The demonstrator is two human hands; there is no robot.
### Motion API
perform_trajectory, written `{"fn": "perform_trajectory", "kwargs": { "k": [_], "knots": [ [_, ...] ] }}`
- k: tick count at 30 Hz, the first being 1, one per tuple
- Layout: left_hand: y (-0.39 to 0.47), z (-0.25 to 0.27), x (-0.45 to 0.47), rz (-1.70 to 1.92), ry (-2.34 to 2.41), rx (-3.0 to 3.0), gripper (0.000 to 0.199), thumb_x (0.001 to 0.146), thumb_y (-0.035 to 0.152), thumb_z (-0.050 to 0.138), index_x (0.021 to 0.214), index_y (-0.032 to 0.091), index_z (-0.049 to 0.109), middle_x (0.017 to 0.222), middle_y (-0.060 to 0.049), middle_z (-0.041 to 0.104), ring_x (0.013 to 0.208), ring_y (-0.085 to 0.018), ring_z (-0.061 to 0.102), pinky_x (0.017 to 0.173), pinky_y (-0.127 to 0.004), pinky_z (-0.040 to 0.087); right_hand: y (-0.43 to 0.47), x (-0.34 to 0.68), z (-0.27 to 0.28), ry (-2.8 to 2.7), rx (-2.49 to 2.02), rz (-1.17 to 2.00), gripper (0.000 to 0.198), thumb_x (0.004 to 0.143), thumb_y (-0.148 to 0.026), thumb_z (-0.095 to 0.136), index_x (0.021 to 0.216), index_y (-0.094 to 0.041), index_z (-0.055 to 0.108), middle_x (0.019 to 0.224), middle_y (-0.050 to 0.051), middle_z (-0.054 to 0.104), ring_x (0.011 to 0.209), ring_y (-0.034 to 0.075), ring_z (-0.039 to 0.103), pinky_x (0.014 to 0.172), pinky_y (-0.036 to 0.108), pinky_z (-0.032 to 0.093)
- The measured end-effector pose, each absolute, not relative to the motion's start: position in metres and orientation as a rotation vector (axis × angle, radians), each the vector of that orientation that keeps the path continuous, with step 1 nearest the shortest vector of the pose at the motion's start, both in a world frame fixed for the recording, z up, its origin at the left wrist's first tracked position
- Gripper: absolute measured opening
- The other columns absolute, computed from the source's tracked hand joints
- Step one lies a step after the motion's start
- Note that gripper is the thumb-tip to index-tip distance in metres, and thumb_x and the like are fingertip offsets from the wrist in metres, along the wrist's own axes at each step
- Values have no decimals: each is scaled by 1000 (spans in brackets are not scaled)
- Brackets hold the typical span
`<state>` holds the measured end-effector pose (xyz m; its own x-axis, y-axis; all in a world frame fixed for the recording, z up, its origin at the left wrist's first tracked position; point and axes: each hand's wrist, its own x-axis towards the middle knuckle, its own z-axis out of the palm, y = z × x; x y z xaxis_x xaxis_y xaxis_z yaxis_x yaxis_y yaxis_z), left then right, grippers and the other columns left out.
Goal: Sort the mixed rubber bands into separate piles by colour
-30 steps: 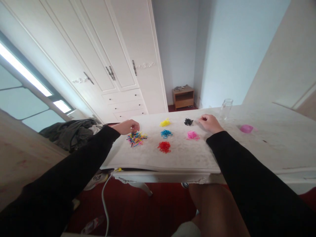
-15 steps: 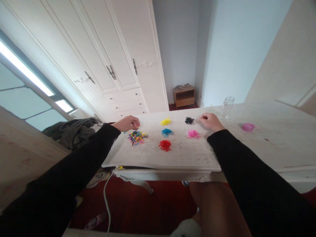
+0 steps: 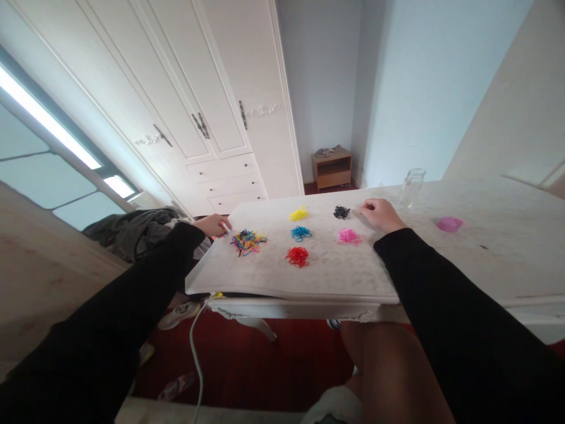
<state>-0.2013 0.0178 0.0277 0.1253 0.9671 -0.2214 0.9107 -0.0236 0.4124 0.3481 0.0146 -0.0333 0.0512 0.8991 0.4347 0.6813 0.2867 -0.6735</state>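
Small rubber bands lie in piles on a pale table. My left hand (image 3: pixel 214 225) is at the table's left edge, fingers partly apart, close to a small bluish piece under the fingertips. Beside it lies the mixed-colour pile of rubber bands (image 3: pixel 248 242). My right hand (image 3: pixel 380 213) rests on the table with curled fingers, just right of the black rubber bands (image 3: pixel 341 212); what it holds, if anything, is hidden. Between the hands are yellow rubber bands (image 3: pixel 299 213), blue rubber bands (image 3: pixel 301 234), red rubber bands (image 3: pixel 298 257) and pink rubber bands (image 3: pixel 349 236).
A clear glass jar (image 3: pixel 412 189) stands beyond my right hand, and a pink-purple dish-like object (image 3: pixel 449 224) lies farther right. Dark clothes (image 3: pixel 128 232) are heaped off the table's left side. A white cable (image 3: pixel 194 353) hangs at the front edge.
My left hand has moved left, from above the mixed pile to the table's edge, and its fingers have spread somewhat. My right hand stays beside the black bands. The view has shifted slightly.
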Motion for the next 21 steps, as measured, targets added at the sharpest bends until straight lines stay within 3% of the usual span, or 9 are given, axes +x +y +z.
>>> {"fn": "perform_trajectory", "kwargs": {
  "k": [10, 14, 21],
  "knots": [
    [14, 31, -179, 171, 1606, 1889, 28, 51, 26, 60, 75, 17, 73, 67, -5, 73, 64, -19, 68, 64, -27, 57, 13, 349, -32, -1687, -1462, 338, 26, 74, -32, 61, 53, -20, 53, 55, 1, 54, 60, 16, 48, 62, 31, 34],
    [13, 31, -181, 202, 1667, 1878, 26, 52, 23, 65, 76, 17, 73, 64, -4, 72, 62, -19, 68, 61, -27, 57, 14, 349, -33, -1695, -1457, 331, 25, 75, -32, 61, 53, -20, 54, 56, 1, 55, 62, 16, 49, 64, 31, 34],
    [12, 42, -148, 565, 1492, 1856, 29, 58, 30, 81, 80, 15, 70, 70, -7, 76, 66, -18, 71, 67, -30, 60, 14, 349, -32, -1708, -1470, 340, 25, 75, -33, 61, 54, -20, 55, 56, 1, 57, 62, 16, 51, 64, 31, 36]
  ]
}}
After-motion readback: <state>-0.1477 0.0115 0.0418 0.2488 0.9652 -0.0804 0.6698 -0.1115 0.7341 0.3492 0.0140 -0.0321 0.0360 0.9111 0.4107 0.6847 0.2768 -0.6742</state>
